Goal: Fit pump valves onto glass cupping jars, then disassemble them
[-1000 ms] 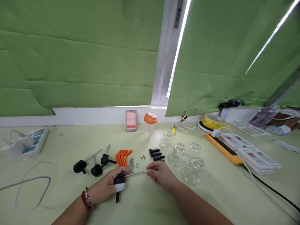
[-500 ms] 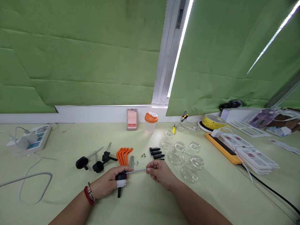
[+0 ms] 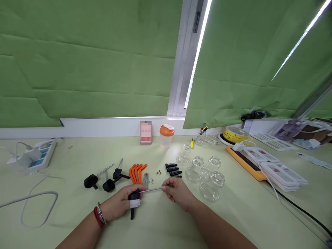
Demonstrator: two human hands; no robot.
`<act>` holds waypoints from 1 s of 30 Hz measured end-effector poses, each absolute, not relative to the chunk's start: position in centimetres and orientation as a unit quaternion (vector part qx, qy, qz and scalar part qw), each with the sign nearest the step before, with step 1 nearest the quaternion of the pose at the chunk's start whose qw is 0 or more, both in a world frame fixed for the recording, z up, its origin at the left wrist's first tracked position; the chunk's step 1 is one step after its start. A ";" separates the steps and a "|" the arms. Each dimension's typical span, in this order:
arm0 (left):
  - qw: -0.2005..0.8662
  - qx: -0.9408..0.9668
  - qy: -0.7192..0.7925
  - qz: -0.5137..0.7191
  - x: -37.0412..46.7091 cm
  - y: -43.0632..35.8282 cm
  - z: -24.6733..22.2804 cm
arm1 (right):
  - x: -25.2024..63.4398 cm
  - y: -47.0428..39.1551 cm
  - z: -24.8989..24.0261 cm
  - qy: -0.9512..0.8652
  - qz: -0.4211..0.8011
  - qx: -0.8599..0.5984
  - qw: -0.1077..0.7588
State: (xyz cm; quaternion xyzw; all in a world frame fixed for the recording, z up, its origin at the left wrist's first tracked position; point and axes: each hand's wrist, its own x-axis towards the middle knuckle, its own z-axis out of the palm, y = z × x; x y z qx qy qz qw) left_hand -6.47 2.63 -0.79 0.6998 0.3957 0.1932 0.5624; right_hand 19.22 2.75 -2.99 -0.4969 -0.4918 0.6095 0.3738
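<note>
My left hand (image 3: 118,203), with a white wrap on the thumb, is closed round a black plastic cap (image 3: 134,195) that has a black arm pointing towards me. A thin metal rod (image 3: 151,190) runs from the cap to the right. At its far end, my right hand (image 3: 178,193) pinches the rod between thumb and fingers; whether a small part is also in that pinch is hidden. Beyond the hands lie orange bent handles (image 3: 135,173), short metal pins (image 3: 145,180), tiny brass-coloured pieces (image 3: 158,172) and black toothed pieces (image 3: 173,169).
More black caps with rods (image 3: 90,181) lie on the left. Several clear glass jars (image 3: 209,192) stand close to my right hand. Farther off are an orange-lidded shaker cup (image 3: 166,138), a power strip (image 3: 43,157), an orange-edged strip (image 3: 245,164) and a white cable (image 3: 52,192).
Both hands keep the same hold on the cap and rod, with barely any movement. The view has shifted very slightly.
</note>
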 end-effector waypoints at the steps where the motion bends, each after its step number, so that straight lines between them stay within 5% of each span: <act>1: 0.564 0.700 0.393 0.194 -6.5 2.7 -0.9 | 19.2 2.8 -3.0 -0.493 0.607 -0.498 0.373; 30: 0.576 0.691 0.396 0.182 -6.5 2.8 -0.5 | 19.3 2.9 -2.9 -0.530 0.587 -0.514 0.332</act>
